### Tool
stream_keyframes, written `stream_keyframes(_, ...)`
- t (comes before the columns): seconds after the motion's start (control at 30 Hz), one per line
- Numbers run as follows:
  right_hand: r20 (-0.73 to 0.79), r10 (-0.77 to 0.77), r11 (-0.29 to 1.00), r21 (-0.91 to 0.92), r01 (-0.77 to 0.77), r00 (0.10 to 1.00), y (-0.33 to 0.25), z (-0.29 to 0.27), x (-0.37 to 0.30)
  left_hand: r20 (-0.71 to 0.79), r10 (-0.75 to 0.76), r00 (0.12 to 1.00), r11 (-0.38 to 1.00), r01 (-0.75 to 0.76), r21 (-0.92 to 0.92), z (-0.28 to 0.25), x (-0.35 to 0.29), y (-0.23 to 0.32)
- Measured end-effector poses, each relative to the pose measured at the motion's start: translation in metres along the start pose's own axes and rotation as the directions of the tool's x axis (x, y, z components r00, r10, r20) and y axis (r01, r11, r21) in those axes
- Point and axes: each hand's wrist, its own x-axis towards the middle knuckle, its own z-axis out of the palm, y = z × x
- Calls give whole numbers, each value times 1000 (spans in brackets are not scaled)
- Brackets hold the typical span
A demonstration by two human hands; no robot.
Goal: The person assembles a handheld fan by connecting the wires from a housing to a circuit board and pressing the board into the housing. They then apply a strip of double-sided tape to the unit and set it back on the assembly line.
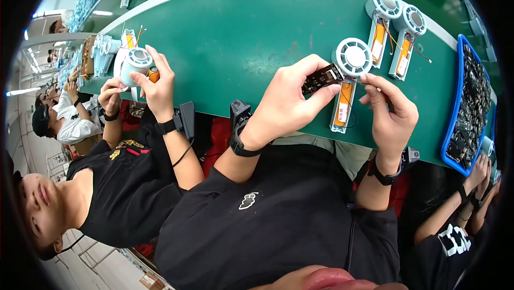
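My left hand (286, 102) grips a small black circuit board (320, 80) between thumb and fingers. Close to the board lies a pale blue handheld fan (338, 55) with a round grille. Its open handle shows an orange battery (342, 105) and thin wires, and the end of my left thumb is over the handle's upper part. My right hand (395, 116), to the right of this fan, pinches a thin wire with a small white connector (379, 90) at the fingertips. Part of the wire's run is hidden behind the fingers.
Two more open fans (386, 4) (415, 20) lie on the green table (235, 38) at the far right. A blue tray (455, 102) of dark circuit boards stands at the right edge. On the left, a co-worker's hands (159, 84) hold another fan. Further hands show at the far right.
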Motion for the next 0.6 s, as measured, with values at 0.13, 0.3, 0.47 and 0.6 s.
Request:
stream_keyframes(0.13,18,70,986,150,-72,997,-3,9,2,-52,-14,999,989,7,-148,5,1,-7)
stream_keyframes(0.3,88,121,959,248,-139,989,-10,13,4,-40,162,986,962,-167,-216,4,3,-8)
stream_keyframes(0.47,50,95,953,284,-105,994,-4,13,0,-69,238,969,930,-248,-272,6,9,0)
stream_keyframes(0.6,102,-39,996,85,31,994,5,8,-2,-74,310,948,912,-318,-257,14,11,-10)
